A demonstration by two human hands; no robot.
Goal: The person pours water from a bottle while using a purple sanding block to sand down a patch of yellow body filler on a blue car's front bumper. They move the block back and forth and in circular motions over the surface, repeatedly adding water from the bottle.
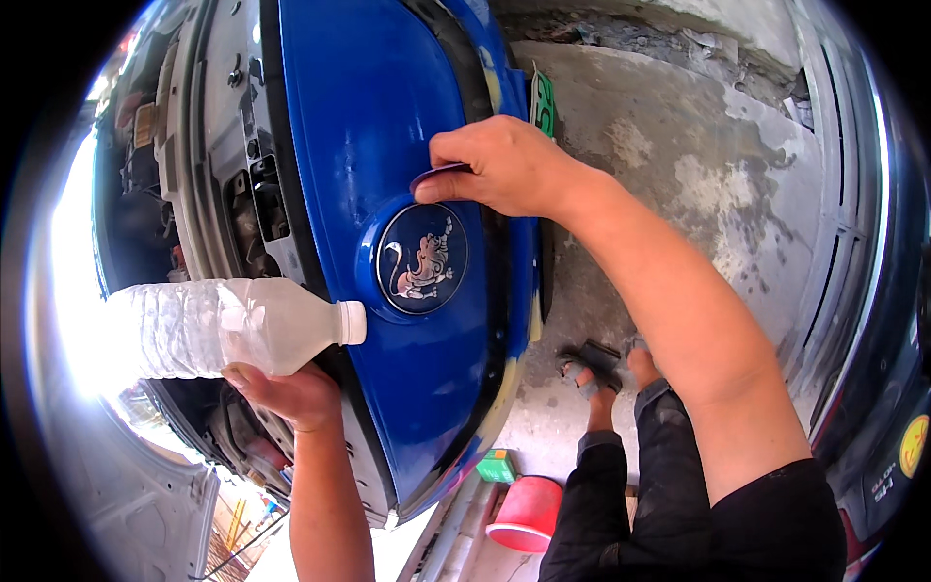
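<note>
My left hand (pixel 281 393) grips a cloudy plastic bottle (pixel 228 325) from below; it lies sideways, its white cap pointing right, beside a blue vehicle panel (pixel 378 116). My right hand (pixel 465 170) is over that panel, thumb and fingers closed on a thin dark purple piece (pixel 434 175), whose full shape is hidden. Just below this hand, a round emblem (pixel 422 257) with a silver lion figure is set in the blue panel.
An open engine bay (pixel 145 175) is at left. Below are my sandalled feet (pixel 587 373), a red bucket (pixel 524 509) and a green box (pixel 497 466) on concrete floor (pixel 679 194). A dark vehicle (pixel 882 466) stands at right, beside a metal grate (pixel 829 223); a concrete ledge (pixel 679 19) is at top.
</note>
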